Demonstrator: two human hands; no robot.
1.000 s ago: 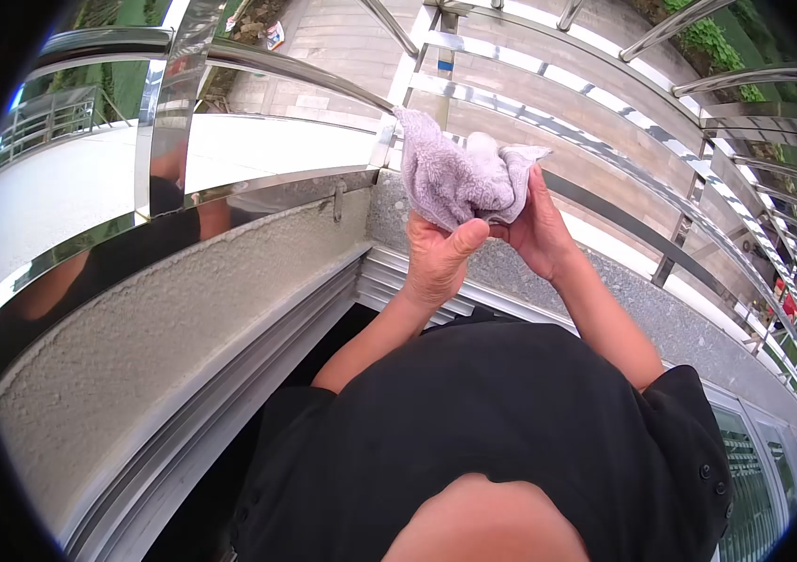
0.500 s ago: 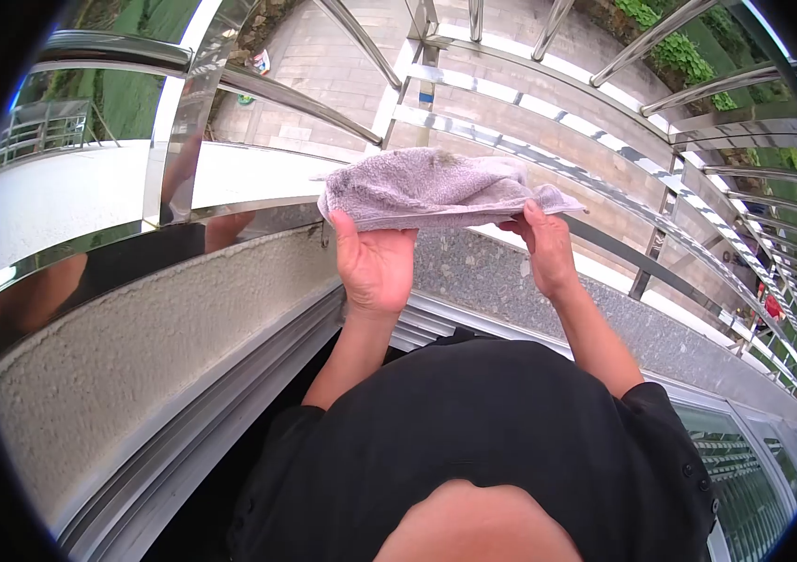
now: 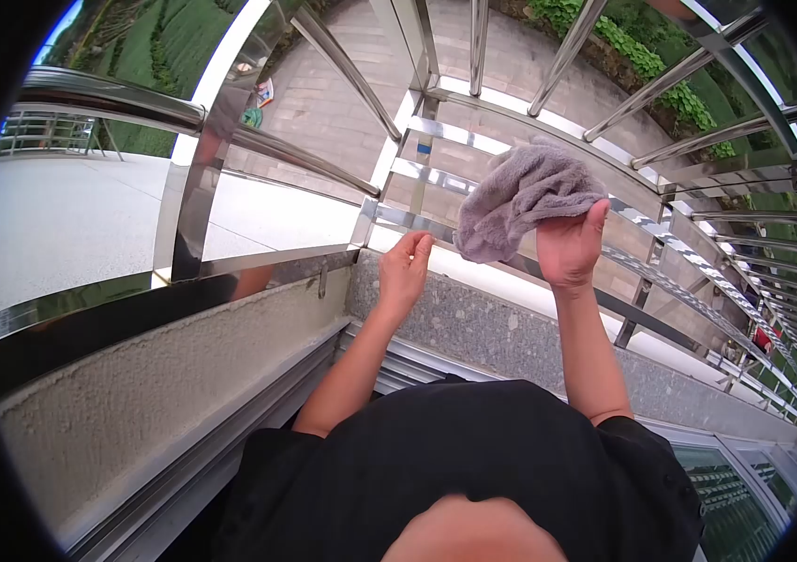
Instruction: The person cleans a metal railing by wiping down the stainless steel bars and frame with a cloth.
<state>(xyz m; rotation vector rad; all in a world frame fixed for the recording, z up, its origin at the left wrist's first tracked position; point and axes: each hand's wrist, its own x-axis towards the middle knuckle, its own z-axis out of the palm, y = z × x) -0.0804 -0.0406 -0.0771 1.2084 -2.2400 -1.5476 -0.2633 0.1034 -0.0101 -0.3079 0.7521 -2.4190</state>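
A greyish-purple cloth (image 3: 531, 199) hangs bunched and crumpled over my right hand (image 3: 571, 251), whose thumb is pressed against its right side. The fingers of that hand are mostly hidden under the fabric. My left hand (image 3: 404, 272) is apart from the cloth, a little to its left, with the fingers curled in and the thumb against them; nothing shows in it. It is near the corner where the metal railing (image 3: 370, 221) meets the grey stone ledge (image 3: 473, 307).
Shiny metal bars (image 3: 558, 56) enclose the space ahead and to the right. On the left, a rough plastered ledge (image 3: 173, 361) runs beside metal window tracks (image 3: 230, 440). Paving (image 3: 333, 103) and green plants (image 3: 637, 56) are far below. A glass window (image 3: 726, 487) is at lower right.
My left hand has let go of the cloth and moved lower. The cloth, stretched between both hands before, is now bunched on my right hand, farther right. The view has shifted slightly.
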